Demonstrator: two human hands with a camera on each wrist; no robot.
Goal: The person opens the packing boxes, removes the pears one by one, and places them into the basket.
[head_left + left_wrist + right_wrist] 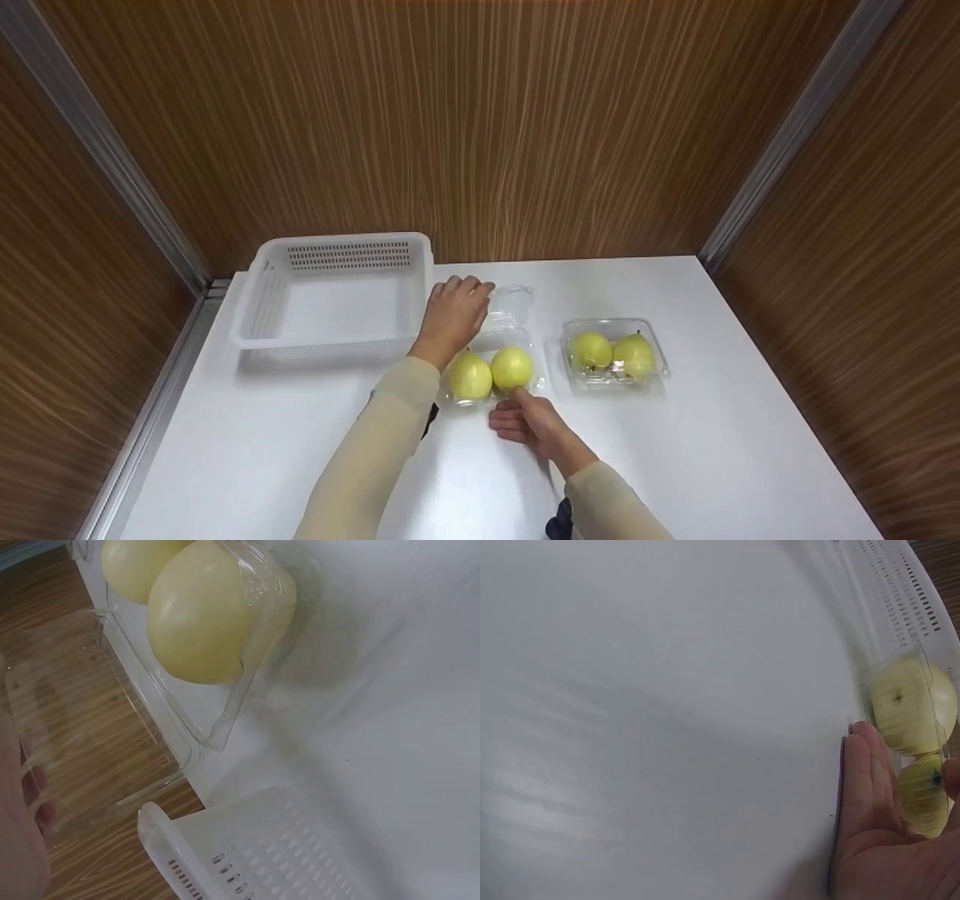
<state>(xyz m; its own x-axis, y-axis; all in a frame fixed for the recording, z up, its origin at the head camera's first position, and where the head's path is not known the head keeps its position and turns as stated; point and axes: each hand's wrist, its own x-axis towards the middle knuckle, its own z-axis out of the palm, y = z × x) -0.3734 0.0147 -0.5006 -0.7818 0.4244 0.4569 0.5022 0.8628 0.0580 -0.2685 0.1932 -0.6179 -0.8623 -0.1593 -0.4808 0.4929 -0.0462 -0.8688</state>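
Just right of the white basket [330, 343], an open clear container [496, 339] holds two yellow-green pears [470, 376]; farther right of the basket sits a second clear container [611, 326] with two more pears [634, 355], apparently closed.

The left hand [457, 311] is at the raised lid [514, 304], beside the basket's right end — gripping or merely touching, I cannot tell. The right hand [536, 420], apart from the left and farther from the basket, lies at the container's near wall, fingers straight, thumb at the rim.

The plastic looks thin, so a sideways push on the lid could crease its hinge or slide the container into the basket. A lowered lid might catch that thumb, or ride up on the pears.

The left thumb is hidden; the fingertips show only dimly through the lid in the left wrist view. The right wrist view cuts off the basket, and clear edges fade against the white table [712, 420].
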